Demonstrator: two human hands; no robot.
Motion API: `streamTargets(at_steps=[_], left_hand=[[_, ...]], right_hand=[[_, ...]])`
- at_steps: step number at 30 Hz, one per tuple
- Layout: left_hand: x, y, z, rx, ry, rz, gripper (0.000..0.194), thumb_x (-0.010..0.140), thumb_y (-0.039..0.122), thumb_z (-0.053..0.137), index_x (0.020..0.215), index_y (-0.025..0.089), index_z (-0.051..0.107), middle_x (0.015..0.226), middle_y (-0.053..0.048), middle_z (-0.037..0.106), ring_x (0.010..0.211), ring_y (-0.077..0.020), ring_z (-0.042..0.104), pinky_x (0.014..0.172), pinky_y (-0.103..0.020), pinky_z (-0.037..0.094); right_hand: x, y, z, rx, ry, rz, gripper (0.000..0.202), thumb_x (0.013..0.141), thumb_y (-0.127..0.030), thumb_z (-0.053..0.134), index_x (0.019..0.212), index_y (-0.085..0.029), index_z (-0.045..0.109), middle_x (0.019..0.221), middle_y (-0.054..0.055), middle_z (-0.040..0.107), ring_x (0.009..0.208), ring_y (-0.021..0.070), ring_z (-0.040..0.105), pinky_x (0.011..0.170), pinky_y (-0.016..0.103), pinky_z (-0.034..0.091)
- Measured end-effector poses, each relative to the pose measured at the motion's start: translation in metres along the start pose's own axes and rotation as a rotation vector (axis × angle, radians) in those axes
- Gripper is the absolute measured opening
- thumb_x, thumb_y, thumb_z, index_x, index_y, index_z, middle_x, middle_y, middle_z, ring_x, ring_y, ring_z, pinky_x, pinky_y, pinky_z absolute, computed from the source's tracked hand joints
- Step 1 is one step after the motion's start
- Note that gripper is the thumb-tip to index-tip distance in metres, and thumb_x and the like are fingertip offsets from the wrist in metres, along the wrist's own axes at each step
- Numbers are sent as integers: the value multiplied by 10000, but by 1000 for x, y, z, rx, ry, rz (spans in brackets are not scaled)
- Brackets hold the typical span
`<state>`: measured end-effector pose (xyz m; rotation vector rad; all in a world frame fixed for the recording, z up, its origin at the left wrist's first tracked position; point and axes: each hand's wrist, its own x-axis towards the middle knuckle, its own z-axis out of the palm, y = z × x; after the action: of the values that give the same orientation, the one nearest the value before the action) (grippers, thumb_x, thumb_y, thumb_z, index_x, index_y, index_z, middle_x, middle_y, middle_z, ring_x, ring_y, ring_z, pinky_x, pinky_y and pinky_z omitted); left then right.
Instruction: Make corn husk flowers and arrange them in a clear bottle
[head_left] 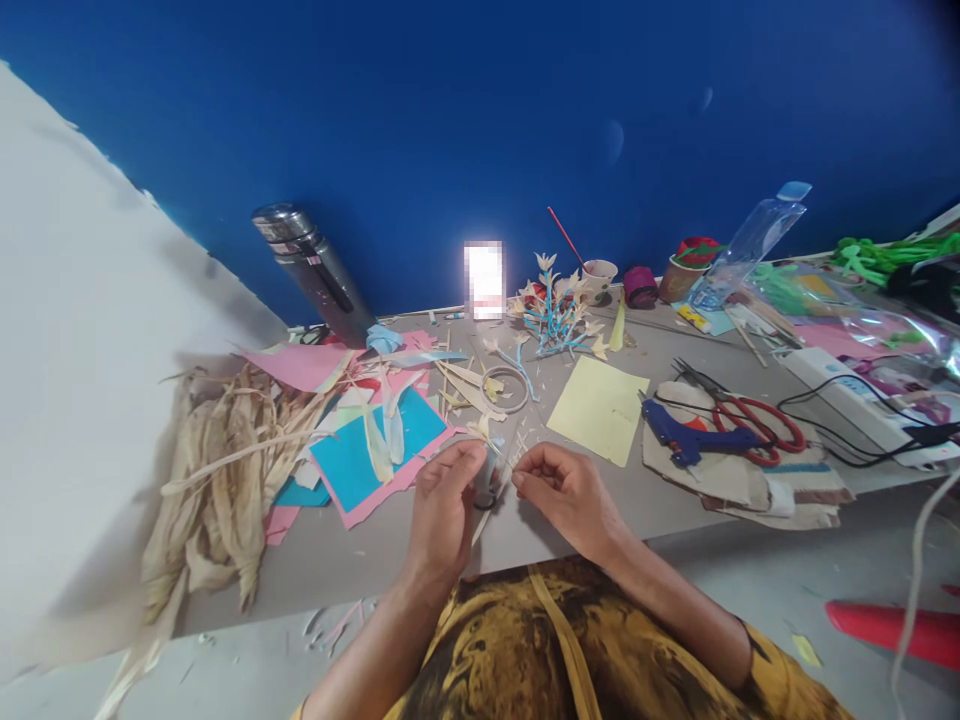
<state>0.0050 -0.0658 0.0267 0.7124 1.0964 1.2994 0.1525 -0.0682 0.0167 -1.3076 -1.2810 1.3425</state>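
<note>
Near the table's front edge, my left hand [448, 490] is closed in a pinch around a small pale flower [481, 430] whose petals stick up above the fingertips. My right hand [566, 492] is just to its right, thumb and forefinger pinched together; whatever lies between them is too small to make out. Small scissors [489, 480] lie partly hidden beside my left fingers. Beyond the hands are a tape ring [506, 388] and a bunch of pale flowers on blue stems [555, 315].
Dried husks [225, 490] and blue paper [382, 445] lie left, with a dark flask [319, 275] behind. Yellow paper [598, 410], a blue glue gun [694, 435], red-handled scissors [769, 430], a power strip [862, 405] and a bottle [754, 245] are right.
</note>
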Motion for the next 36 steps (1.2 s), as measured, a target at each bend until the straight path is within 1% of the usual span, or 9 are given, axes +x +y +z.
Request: streamTargets(at_steps=[4, 8, 12, 16, 24, 28, 32, 34, 36], left_hand=[[3, -5, -5, 70, 37, 40, 249, 743, 369, 790, 655, 176, 660, 667, -18, 584, 647, -153, 535, 608, -290, 424], [4, -6, -5, 69, 38, 62, 206, 754, 334, 788, 678, 175, 682, 687, 0, 578, 646, -126, 509, 616, -268, 408], [4, -6, -3, 42, 40, 55, 213, 741, 319, 798, 665, 171, 666, 664, 19, 555, 629, -113, 503, 614, -255, 412], [4, -7, -4, 42, 18, 34, 216, 761, 328, 783, 685, 167, 662, 675, 11, 582, 626, -115, 526, 609, -253, 415], [4, -6, -2, 41, 3, 26, 206, 767, 290, 762, 665, 174, 625, 636, 19, 564, 609, -108, 514, 588, -239, 391], [4, -5, 0, 0, -13, 20, 190, 775, 255, 748, 666, 177, 613, 643, 24, 551, 631, -111, 524, 611, -240, 402], [3, -5, -1, -17, -55, -30, 182, 777, 246, 747, 674, 176, 614, 623, 30, 536, 621, -112, 526, 604, -239, 404], [4, -6, -3, -3, -59, -32, 190, 776, 252, 748, 670, 175, 611, 614, 32, 530, 620, -110, 522, 598, -234, 405], [5, -8, -4, 25, -50, -19, 188, 772, 264, 755, 676, 173, 621, 618, 34, 533, 609, -104, 508, 584, -228, 403]], right_hand=[[-1, 0, 0, -13, -7, -9, 135, 771, -313, 645, 736, -183, 636, 583, -30, 549, 542, 107, 463, 479, 206, 361], [-1, 0, 1, -22, -1, -16, 143, 766, -323, 648, 721, -188, 632, 574, -34, 536, 539, 111, 459, 479, 209, 363], [-1, 2, 2, -42, 4, -31, 138, 774, -323, 642, 728, -193, 630, 577, -33, 528, 537, 111, 452, 475, 210, 355], [-2, 4, 4, -73, 11, -46, 155, 784, -341, 646, 729, -198, 626, 571, -34, 516, 530, 114, 434, 467, 216, 343], [-6, 2, 2, -96, -16, -61, 111, 796, -292, 638, 747, -193, 642, 580, -34, 513, 535, 113, 432, 473, 217, 339], [-2, -1, -4, -35, -21, -79, 207, 856, -364, 612, 811, -175, 683, 609, -19, 566, 501, 101, 456, 469, 219, 343], [9, -6, -6, 101, 23, -39, 270, 830, -428, 656, 856, -161, 690, 743, 27, 684, 484, 84, 455, 454, 215, 349], [13, -7, -5, 162, -5, -9, 293, 808, -445, 681, 858, -157, 696, 732, 23, 680, 482, 79, 436, 447, 211, 329], [15, -8, -4, 175, -31, -13, 275, 803, -429, 692, 842, -157, 701, 648, -6, 624, 487, 81, 426, 455, 209, 320]])
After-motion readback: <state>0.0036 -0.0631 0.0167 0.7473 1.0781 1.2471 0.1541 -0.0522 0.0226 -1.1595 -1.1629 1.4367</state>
